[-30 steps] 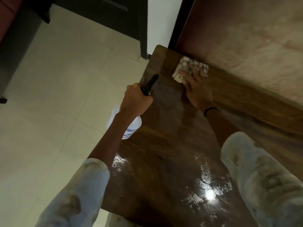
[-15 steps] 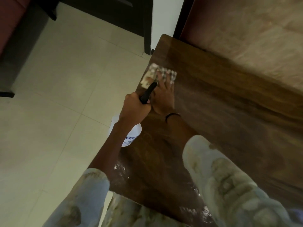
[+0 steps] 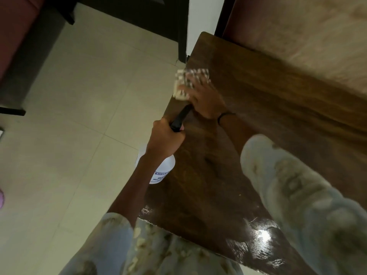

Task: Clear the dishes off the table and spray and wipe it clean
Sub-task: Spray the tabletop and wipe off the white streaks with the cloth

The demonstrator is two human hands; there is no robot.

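The dark wooden table (image 3: 248, 135) runs from the lower right up to a far corner, its near part wet and shiny. My right hand (image 3: 204, 100) presses a checked cloth (image 3: 183, 80) flat on the table's left edge, fingers spread over it. My left hand (image 3: 166, 139) grips the black trigger head of a white spray bottle (image 3: 162, 171), which hangs beside the table's left edge, over the floor. No dishes show on the table.
Pale tiled floor (image 3: 79, 126) lies left of the table. A dark door frame (image 3: 182, 26) stands past the far corner. A marbled wall panel (image 3: 307, 36) borders the table's right side. Dark furniture (image 3: 25, 56) sits at the far left.
My right hand slid the cloth from the table's far right side to its left edge, where it stays. My left hand kept the bottle in place.
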